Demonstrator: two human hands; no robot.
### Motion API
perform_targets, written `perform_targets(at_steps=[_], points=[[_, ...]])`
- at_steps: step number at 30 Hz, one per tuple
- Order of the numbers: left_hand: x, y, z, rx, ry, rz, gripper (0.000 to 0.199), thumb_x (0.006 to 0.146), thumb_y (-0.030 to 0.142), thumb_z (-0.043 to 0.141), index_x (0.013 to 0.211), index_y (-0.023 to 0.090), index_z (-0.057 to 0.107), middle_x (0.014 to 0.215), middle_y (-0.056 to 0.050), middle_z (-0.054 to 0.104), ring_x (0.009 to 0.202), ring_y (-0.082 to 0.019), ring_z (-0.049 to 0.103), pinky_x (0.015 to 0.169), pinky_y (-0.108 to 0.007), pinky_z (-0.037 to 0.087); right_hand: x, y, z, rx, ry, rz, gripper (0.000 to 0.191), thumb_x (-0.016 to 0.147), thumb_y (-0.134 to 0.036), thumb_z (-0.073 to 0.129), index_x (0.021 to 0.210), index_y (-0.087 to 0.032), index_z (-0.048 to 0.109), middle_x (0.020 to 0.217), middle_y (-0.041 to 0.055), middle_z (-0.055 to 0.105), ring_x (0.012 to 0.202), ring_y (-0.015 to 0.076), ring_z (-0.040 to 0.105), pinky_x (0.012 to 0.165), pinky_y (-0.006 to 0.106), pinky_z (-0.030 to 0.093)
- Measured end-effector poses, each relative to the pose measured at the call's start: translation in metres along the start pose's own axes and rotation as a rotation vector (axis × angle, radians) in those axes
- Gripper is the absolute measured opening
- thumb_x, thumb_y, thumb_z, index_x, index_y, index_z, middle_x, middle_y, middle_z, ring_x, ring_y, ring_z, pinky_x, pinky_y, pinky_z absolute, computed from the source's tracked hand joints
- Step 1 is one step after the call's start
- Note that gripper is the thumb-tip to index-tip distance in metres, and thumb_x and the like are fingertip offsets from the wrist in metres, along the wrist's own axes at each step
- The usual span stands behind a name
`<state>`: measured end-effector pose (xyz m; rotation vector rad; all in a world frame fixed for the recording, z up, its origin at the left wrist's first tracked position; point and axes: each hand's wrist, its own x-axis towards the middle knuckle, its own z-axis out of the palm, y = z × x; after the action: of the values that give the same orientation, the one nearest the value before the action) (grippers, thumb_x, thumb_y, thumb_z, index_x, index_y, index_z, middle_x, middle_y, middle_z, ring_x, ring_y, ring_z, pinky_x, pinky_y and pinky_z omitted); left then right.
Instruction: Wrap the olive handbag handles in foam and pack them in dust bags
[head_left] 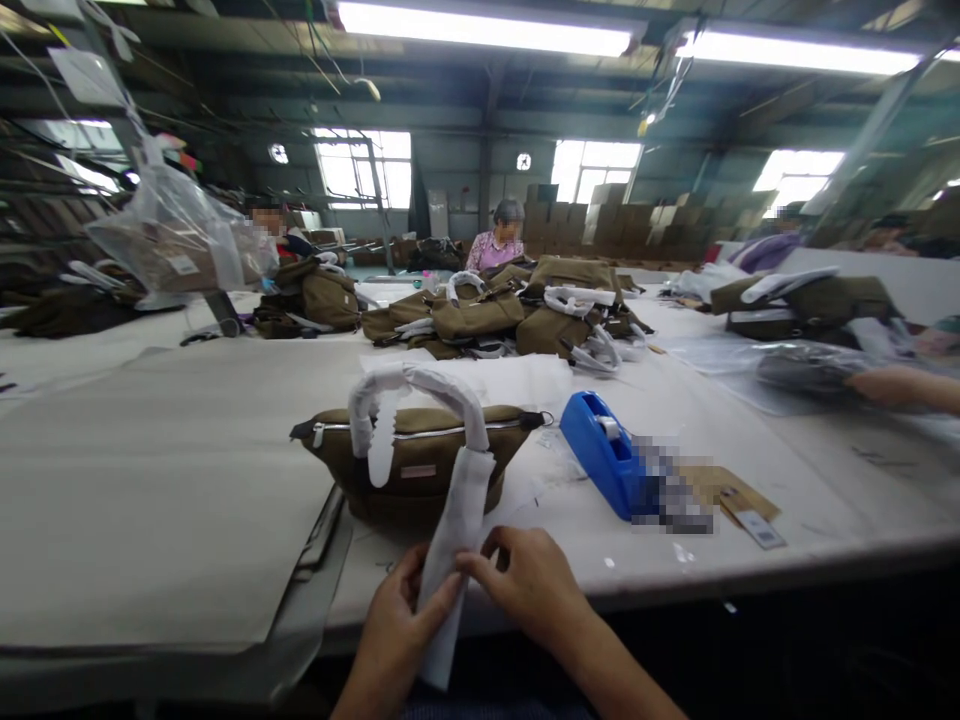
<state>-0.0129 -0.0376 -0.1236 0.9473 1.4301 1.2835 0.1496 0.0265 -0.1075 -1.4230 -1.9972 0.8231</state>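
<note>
We had the fingers of our left hand (409, 610) and right hand (529, 575) closed on the long white paper strip (456, 530). It hung before the olive-brown fabric handbag (420, 495), upright on the white desk (847, 500), left of the blue plastic tape dispenser (604, 455).

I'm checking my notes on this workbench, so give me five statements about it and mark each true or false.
1. The left hand and right hand both touch the white strip. True.
2. The tape dispenser is red. False: it is blue.
3. The nearest bag lies right of the dispenser. False: it is on the left.
4. That bag's handle is bare. False: it has a white wrapping.
5. A pile of bags lies beyond the nearest bag. True.
</note>
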Motion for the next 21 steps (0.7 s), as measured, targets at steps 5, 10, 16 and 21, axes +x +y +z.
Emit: perform_targets(at_steps=[5, 10, 16, 21], points=[[-0.006, 0.005, 0.007, -0.101, 0.001, -0.058, 0.052, 0.068, 0.051, 0.083, 0.103, 0.016, 0.069, 0.093, -0.009, 0.078, 0.087, -0.028, 0.073, 0.075, -0.031, 0.056, 0.005, 0.024, 0.012, 0.429, -0.258, 0.222, 0.044, 0.079, -0.060, 0.070, 0.068, -0.018, 0.063, 0.049, -0.0002, 0.061, 0.040, 0.0133, 0.054, 0.041, 0.021, 0.038], [-0.003, 0.004, 0.004, -0.106, 0.037, -0.112, 0.064, 0.071, 0.053, 0.081, 0.117, 0.015, 0.059, 0.090, -0.008, 0.078, 0.081, -0.025, 0.073, 0.071, -0.029, 0.055, -0.009, 0.032, 0.005, 0.645, -0.087, 0.234, 0.044, 0.083, -0.059, 0.066, 0.082, -0.016, 0.063, 0.058, 0.0013, 0.067, 0.046, 0.0136, 0.060, 0.049, 0.023, 0.048], [-0.002, 0.003, 0.010, -0.052, 0.066, -0.063, 0.077, 0.069, 0.055, 0.082, 0.128, 0.015, 0.051, 0.086, -0.009, 0.078, 0.089, -0.031, 0.075, 0.079, -0.036, 0.058, -0.038, 0.006, -0.011, 0.713, -0.055, 0.150, 0.056, 0.092, -0.048, 0.062, 0.135, -0.013, 0.058, 0.102, 0.0120, 0.077, 0.098, 0.0253, 0.073, 0.094, 0.039, 0.055], [-0.006, -0.004, 0.024, -0.082, 0.007, -0.021, 0.090, 0.068, 0.056, 0.082, 0.138, 0.013, 0.045, 0.101, -0.015, 0.079, 0.094, -0.034, 0.075, 0.079, -0.039, 0.061, -0.030, -0.018, 0.008, 0.840, -0.084, 0.046, 0.046, 0.091, -0.029, 0.062, 0.135, -0.019, 0.057, 0.114, 0.0076, 0.074, 0.104, 0.0246, 0.070, 0.093, 0.036, 0.055]])
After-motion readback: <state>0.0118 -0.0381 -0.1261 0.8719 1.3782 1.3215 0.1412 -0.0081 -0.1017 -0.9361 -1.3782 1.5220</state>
